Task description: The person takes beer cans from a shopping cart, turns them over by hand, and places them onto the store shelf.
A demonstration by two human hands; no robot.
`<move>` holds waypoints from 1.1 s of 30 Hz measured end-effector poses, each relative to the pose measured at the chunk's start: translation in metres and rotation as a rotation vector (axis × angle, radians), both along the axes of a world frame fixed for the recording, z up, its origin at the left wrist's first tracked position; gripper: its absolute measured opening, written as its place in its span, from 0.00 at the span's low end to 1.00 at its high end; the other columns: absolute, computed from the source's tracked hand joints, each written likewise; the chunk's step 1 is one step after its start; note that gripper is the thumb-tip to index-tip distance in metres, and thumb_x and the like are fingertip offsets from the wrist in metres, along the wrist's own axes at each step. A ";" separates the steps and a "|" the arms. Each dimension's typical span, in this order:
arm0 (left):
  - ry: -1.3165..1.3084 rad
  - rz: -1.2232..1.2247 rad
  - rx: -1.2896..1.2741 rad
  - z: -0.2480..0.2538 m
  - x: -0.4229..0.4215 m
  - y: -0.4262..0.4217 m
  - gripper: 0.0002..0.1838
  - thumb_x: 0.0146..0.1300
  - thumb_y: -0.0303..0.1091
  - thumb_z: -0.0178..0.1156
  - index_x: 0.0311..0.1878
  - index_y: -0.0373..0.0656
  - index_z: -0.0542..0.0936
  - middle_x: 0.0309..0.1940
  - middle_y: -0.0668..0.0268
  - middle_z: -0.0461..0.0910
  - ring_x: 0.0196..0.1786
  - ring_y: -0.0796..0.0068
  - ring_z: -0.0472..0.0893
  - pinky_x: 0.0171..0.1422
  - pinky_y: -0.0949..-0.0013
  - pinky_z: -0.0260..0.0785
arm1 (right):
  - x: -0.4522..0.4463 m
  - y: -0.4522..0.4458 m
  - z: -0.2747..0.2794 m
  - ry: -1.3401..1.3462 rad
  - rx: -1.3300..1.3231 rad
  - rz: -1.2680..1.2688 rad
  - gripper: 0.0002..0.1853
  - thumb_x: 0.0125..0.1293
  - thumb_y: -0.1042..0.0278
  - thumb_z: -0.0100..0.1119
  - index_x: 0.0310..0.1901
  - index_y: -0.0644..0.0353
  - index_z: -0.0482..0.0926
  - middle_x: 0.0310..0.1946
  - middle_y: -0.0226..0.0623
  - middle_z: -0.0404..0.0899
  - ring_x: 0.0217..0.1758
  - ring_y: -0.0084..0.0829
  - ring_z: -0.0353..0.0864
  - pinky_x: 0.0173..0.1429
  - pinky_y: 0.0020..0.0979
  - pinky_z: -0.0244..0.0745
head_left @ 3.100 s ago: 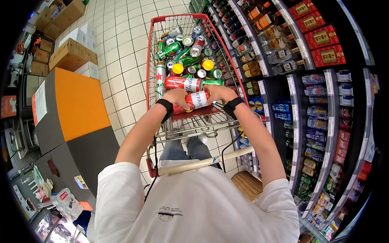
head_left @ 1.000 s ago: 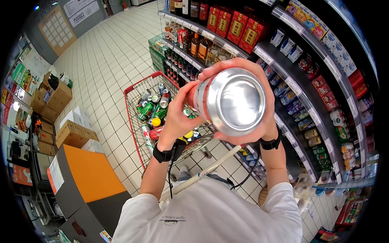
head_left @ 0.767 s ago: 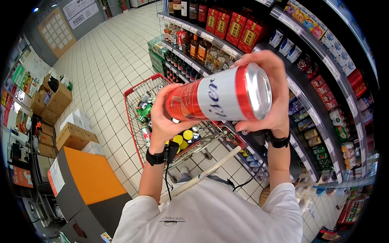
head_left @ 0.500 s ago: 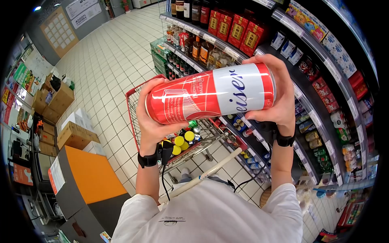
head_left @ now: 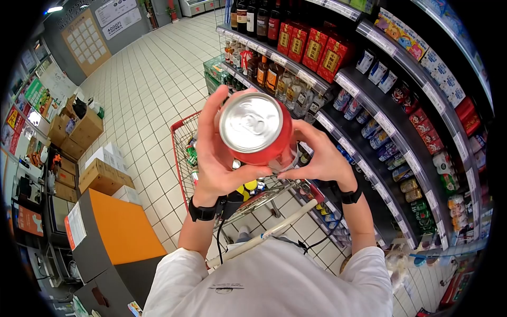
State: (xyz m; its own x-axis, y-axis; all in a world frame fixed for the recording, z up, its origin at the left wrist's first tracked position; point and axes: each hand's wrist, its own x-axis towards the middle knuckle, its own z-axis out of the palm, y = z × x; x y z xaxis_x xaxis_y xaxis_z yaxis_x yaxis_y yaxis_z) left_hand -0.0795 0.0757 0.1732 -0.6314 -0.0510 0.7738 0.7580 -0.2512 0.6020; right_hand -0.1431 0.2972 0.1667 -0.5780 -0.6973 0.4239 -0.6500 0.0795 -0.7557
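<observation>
A large red and white can [head_left: 274, 142] is held up over the shopping cart [head_left: 182, 174], its silver top with the pull tab facing me. My left hand [head_left: 214, 153] wraps round the top end, fingers on the far left side and thumb beneath. At the other end my right hand [head_left: 322, 158] grips the can near its base with thumb and fingers. Both wrists wear black straps. Below the hands, several cans with yellow lids [head_left: 248, 187] and green cans [head_left: 191, 155] lie in the cart, largely hidden by my left hand and the held can.
Shelves of bottles [head_left: 272, 74], red gift boxes [head_left: 317, 47] and canned drinks [head_left: 412, 185] curve along the right. An orange and grey counter [head_left: 124, 227] stands at the left, with cardboard boxes [head_left: 100, 177] beyond it. The cart's pale handle [head_left: 264, 235] crosses before my shirt.
The can came up out of the cart, showed its base, then its printed side, and now its top faces me. Both hands have stayed on it while turning it.
</observation>
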 end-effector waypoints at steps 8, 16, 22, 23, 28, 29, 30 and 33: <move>-0.056 -0.050 0.000 -0.001 0.001 0.011 0.63 0.43 0.37 0.84 0.78 0.39 0.53 0.72 0.44 0.66 0.73 0.54 0.69 0.77 0.53 0.60 | 0.012 -0.008 0.006 -0.016 -0.043 0.108 0.55 0.45 0.60 0.86 0.73 0.63 0.61 0.65 0.46 0.73 0.68 0.38 0.74 0.72 0.37 0.68; -0.146 0.024 -0.079 0.005 -0.003 0.009 0.58 0.49 0.47 0.82 0.76 0.36 0.57 0.68 0.52 0.71 0.69 0.62 0.73 0.73 0.58 0.63 | 0.019 -0.021 -0.011 -0.327 -0.188 0.134 0.52 0.52 0.60 0.82 0.74 0.63 0.59 0.65 0.37 0.72 0.67 0.28 0.72 0.71 0.35 0.67; -0.316 0.074 -0.236 -0.009 -0.001 0.001 0.47 0.55 0.43 0.78 0.72 0.32 0.65 0.60 0.56 0.78 0.61 0.69 0.77 0.67 0.62 0.68 | 0.018 -0.026 -0.020 -0.530 -0.284 0.141 0.44 0.59 0.63 0.76 0.72 0.62 0.61 0.63 0.36 0.74 0.65 0.26 0.73 0.70 0.34 0.68; -0.319 0.098 -0.204 -0.010 0.001 0.002 0.42 0.55 0.40 0.78 0.69 0.30 0.69 0.56 0.57 0.81 0.58 0.69 0.80 0.66 0.64 0.70 | 0.018 -0.028 -0.022 -0.531 -0.280 0.141 0.44 0.59 0.63 0.76 0.72 0.62 0.61 0.63 0.36 0.74 0.65 0.26 0.73 0.70 0.34 0.68; -0.317 0.138 -0.210 -0.013 0.007 -0.007 0.40 0.55 0.39 0.78 0.66 0.29 0.71 0.51 0.58 0.84 0.54 0.69 0.82 0.63 0.65 0.72 | 0.021 -0.035 -0.020 -0.506 -0.231 0.158 0.41 0.62 0.63 0.75 0.72 0.62 0.62 0.62 0.36 0.75 0.64 0.25 0.73 0.69 0.33 0.69; -0.288 0.165 -0.208 -0.015 0.008 -0.009 0.39 0.55 0.39 0.78 0.66 0.29 0.72 0.50 0.58 0.84 0.52 0.70 0.83 0.62 0.66 0.73 | 0.021 -0.037 -0.019 -0.508 -0.228 0.157 0.41 0.62 0.63 0.75 0.72 0.62 0.62 0.62 0.36 0.75 0.64 0.25 0.73 0.69 0.33 0.69; -0.292 0.163 -0.206 -0.016 0.009 -0.011 0.39 0.55 0.39 0.78 0.66 0.29 0.72 0.50 0.58 0.84 0.52 0.70 0.83 0.62 0.66 0.73 | 0.020 -0.039 -0.018 -0.520 -0.202 0.164 0.41 0.61 0.64 0.75 0.72 0.63 0.62 0.62 0.36 0.75 0.65 0.26 0.73 0.69 0.34 0.68; -0.278 0.191 -0.243 -0.023 0.009 -0.024 0.40 0.53 0.39 0.78 0.65 0.28 0.73 0.50 0.56 0.84 0.52 0.68 0.83 0.61 0.65 0.73 | 0.027 -0.047 -0.013 -0.509 -0.140 0.129 0.43 0.60 0.65 0.76 0.72 0.63 0.61 0.63 0.37 0.74 0.65 0.26 0.73 0.70 0.34 0.68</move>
